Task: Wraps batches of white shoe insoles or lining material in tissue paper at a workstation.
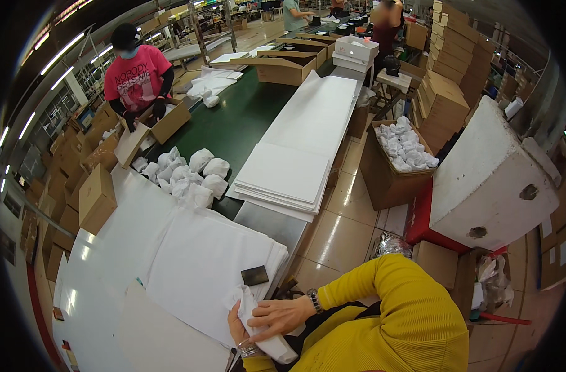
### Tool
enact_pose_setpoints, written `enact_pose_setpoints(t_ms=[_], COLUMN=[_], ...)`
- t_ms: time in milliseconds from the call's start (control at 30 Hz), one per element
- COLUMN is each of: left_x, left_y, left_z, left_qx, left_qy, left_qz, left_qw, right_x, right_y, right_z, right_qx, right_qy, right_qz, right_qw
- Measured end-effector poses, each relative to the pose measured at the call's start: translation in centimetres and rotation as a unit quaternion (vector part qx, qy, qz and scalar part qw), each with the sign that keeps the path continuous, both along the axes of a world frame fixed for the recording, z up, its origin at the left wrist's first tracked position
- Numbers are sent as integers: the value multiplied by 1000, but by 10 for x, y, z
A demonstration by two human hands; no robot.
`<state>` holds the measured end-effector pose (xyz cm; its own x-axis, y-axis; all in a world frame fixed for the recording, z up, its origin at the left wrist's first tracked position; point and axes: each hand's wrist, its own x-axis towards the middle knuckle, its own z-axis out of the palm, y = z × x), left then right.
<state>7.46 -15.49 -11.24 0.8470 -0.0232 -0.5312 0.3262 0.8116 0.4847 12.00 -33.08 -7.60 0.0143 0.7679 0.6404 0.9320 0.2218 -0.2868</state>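
Left hand and right hand both holding white paper bundle, bottom centre of frame | dark block just above it, on paper stack | risk: uneven finger pressure could loosen bundle; stray knuckle could knock block, skewing sheets.

Right arm was yellow-sleeved, bent at the elbow, forearm running leftward. Right hand was palm-down, fingers slightly curled, pointing left. Left hand was curled in a hold just beside it. Left forearm barely showed, apparently angled up from the lower edge.
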Motion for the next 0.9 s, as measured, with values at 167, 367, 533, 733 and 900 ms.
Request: enact_pose_setpoints(t_ms=[167, 367, 533, 733, 900], left_x=[2, -11, -13, -24, -33], left_y=[-11, -10, -29, -39, -23], left_z=[-24, -38, 20, 36, 17], left_qx=[344, 418, 73, 4, 150], left_qy=[-137, -249, -226, -263, -200], left_qz=[94, 136, 77, 61, 83], left_qw=[924, 863, 968, 963, 965], right_x=[7, 13, 25, 30, 24], right_y=[6, 12, 9, 4, 15], right_z=[-7, 22, 35, 41, 38], right_qx=[5, 36, -4, -45, -61], right_qy=[78, 258, 598, 684, 653], right_qz=[-26, -241, -88, -67, -43], right_qw=[997, 935, 797, 725, 754])
